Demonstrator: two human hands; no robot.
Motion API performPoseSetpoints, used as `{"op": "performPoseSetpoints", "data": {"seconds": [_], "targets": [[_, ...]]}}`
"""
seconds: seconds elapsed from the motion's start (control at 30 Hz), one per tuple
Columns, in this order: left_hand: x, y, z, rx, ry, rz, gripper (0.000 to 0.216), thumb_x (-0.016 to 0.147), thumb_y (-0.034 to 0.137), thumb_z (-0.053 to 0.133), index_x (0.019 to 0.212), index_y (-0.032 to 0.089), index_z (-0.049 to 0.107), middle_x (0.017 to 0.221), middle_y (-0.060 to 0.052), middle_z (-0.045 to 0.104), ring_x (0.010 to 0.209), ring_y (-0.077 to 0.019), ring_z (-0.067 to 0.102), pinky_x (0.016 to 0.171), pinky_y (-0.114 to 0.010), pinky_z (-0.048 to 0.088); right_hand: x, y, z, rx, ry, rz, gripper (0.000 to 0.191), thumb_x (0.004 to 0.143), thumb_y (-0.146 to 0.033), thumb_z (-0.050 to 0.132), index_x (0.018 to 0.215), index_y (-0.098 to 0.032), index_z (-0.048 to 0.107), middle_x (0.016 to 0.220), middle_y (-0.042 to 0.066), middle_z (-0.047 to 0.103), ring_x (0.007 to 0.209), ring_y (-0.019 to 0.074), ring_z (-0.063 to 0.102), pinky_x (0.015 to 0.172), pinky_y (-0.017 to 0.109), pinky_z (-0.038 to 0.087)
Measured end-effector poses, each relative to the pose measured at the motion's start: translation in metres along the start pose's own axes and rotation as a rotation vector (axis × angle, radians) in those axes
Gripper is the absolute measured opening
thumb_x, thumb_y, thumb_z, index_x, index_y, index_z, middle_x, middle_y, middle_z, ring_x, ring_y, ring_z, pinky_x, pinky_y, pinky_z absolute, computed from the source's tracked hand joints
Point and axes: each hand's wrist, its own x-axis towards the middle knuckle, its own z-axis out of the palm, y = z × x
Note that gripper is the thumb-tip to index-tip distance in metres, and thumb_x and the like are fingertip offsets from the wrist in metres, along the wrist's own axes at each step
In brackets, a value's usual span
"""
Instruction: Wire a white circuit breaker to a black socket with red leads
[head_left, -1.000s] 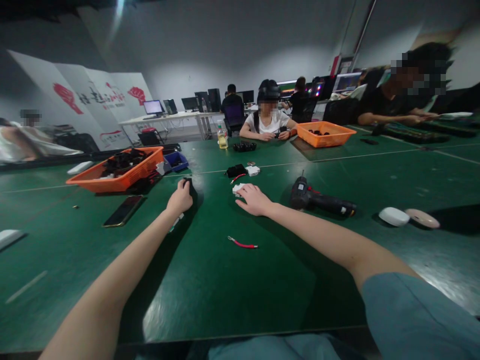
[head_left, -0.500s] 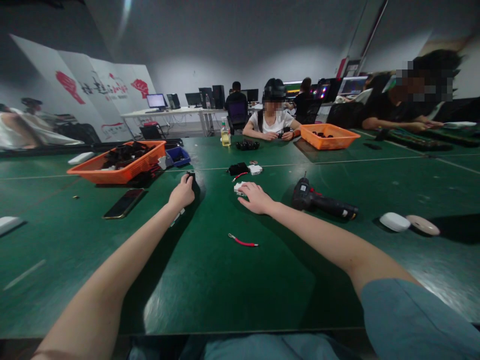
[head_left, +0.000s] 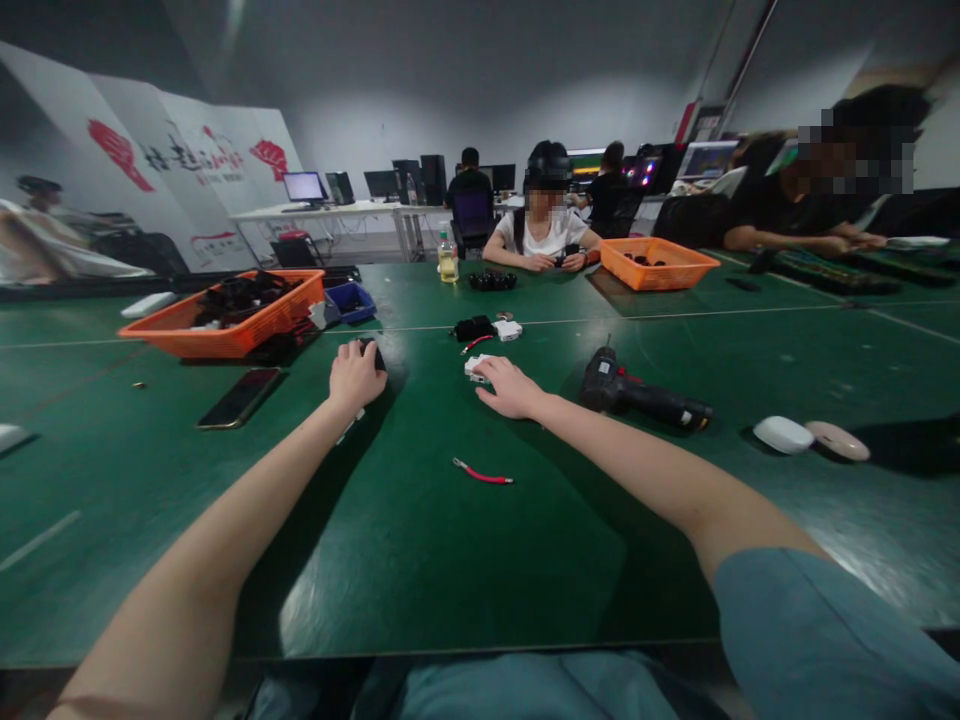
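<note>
Both my arms reach forward over the green table [head_left: 420,540]. My left hand [head_left: 355,375] is closed over a small black part [head_left: 371,350] that shows past my fingers. My right hand [head_left: 510,388] rests with its fingers on a small white part [head_left: 475,366]; the fingers lie loosely curved over it. A short red wire [head_left: 482,473] lies on the table between my arms, nearer to me. A black power screwdriver [head_left: 637,393] lies just right of my right hand.
An orange basket [head_left: 225,320] of black parts stands far left, a blue bin [head_left: 351,300] beside it, a phone [head_left: 238,397] in front. Black and white parts [head_left: 487,329] lie ahead. White cases [head_left: 784,434] sit right. A person [head_left: 544,225] sits opposite by another orange basket [head_left: 658,264].
My left hand has turned down over the black part, covering more of it. My right hand stays on the white part. The view has shifted slightly.
</note>
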Motion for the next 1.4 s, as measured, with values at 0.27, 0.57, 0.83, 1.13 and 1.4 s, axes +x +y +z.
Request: {"op": "performPoseSetpoints", "data": {"seconds": [0.27, 0.57, 0.83, 1.13, 1.4], "targets": [[-0.001, 0.001, -0.003, 0.015, -0.023, -0.023, 0.051, 0.085, 0.032, 0.047, 0.134, 0.017, 0.053, 0.134, -0.020, 0.046, 0.123, -0.0378, 0.045, 0.095, -0.047, 0.045, 0.000, 0.001, -0.001, 0.010, 0.008, -0.019, 0.041, 0.093, -0.033, 0.052, 0.132, -0.019, 0.052, 0.135, 0.014, 0.050, 0.125, 0.0291, 0.043, 0.103, 0.047, 0.042], [-0.003, 0.002, 0.000, 0.004, 0.016, -0.192, 0.053, 0.086, 0.039, 0.046, 0.125, 0.004, 0.049, 0.120, -0.026, 0.054, 0.116, -0.0395, 0.051, 0.092, -0.048, 0.047, 0.000, 0.002, 0.000, 0.010, 0.017, -0.031, 0.041, 0.093, -0.033, 0.052, 0.132, -0.019, 0.052, 0.135, 0.014, 0.050, 0.124, 0.0290, 0.043, 0.102, 0.047, 0.042], [0.002, -0.001, 0.005, -0.063, -0.070, -0.230, 0.058, 0.084, 0.046, 0.048, 0.125, 0.005, 0.046, 0.120, -0.026, 0.055, 0.107, -0.0382, 0.059, 0.085, -0.046, 0.053, 0.000, 0.002, 0.000, 0.008, 0.023, -0.031, 0.041, 0.093, -0.033, 0.052, 0.131, -0.018, 0.052, 0.134, 0.014, 0.051, 0.124, 0.0294, 0.044, 0.103, 0.047, 0.042], [0.004, -0.002, 0.008, -0.056, -0.107, -0.208, 0.066, 0.086, 0.040, 0.045, 0.142, 0.006, 0.035, 0.116, -0.026, 0.057, 0.103, -0.0386, 0.062, 0.081, -0.046, 0.052, 0.001, 0.004, 0.002, -0.001, 0.046, -0.047, 0.040, 0.091, -0.032, 0.054, 0.129, -0.018, 0.053, 0.131, 0.014, 0.053, 0.122, 0.0303, 0.046, 0.101, 0.048, 0.045], [0.006, -0.006, 0.016, 0.000, -0.142, -0.126, 0.062, 0.088, 0.026, 0.041, 0.146, 0.006, 0.034, 0.129, -0.029, 0.051, 0.114, -0.0404, 0.057, 0.091, -0.049, 0.047, 0.001, 0.007, 0.004, 0.018, 0.051, -0.051, 0.039, 0.091, -0.032, 0.055, 0.129, -0.020, 0.053, 0.131, 0.013, 0.053, 0.122, 0.0300, 0.046, 0.101, 0.049, 0.045]]}}
